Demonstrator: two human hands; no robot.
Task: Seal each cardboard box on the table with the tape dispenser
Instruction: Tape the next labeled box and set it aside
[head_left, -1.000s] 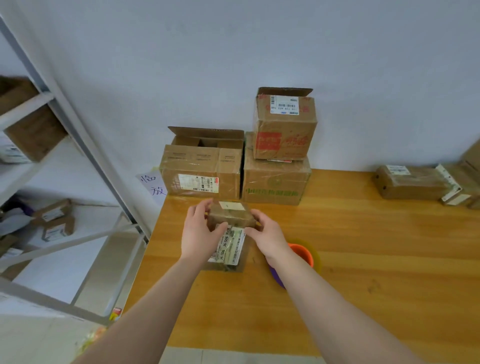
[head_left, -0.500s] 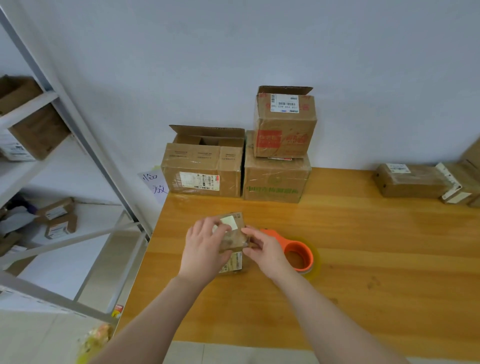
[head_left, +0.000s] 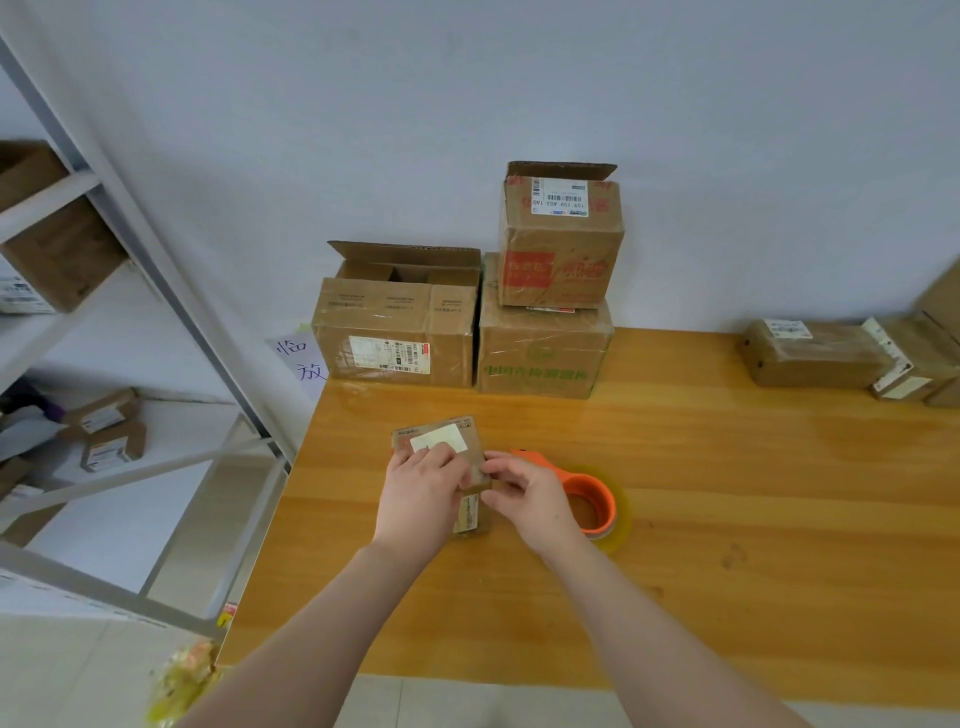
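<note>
hands meet over a small cardboard box (head_left: 451, 448) near the front left part of the wooden table (head_left: 753, 545). the left hand (head_left: 420, 500) lies over the box's near left side with its fingers curled onto the top face, gripping it. the right hand (head_left: 531, 500) pinches the box's right edge between thumb and fingertips. the box is tilted, its top face with a white label turned up toward the camera; a strip with a barcode shows on its lower side between the two wrists (whether that lower end touches the table cannot be told).

just right of the right hand, and partly hidden behind it, the orange tape dispenser (head_left: 592, 499) lies on the table with its roll of clear tape around it; neither hand touches it.

at the back of the table, against the white wall (head_left: 467, 104), stands an open carton (head_left: 397, 338) with its flaps up. touching its right side is a green-printed carton (head_left: 543, 356), closed, and on top of that sits a red-printed carton (head_left: 561, 244) with one flap raised. a flat parcel (head_left: 810, 354) lies well apart at the far right, beside more brown boxes at the frame's edge. a paper note (head_left: 300, 358) with handwritten characters sits at the table's back left corner. a metal rack (head_left: 156, 291) holding further boxes stands to the left.
</note>
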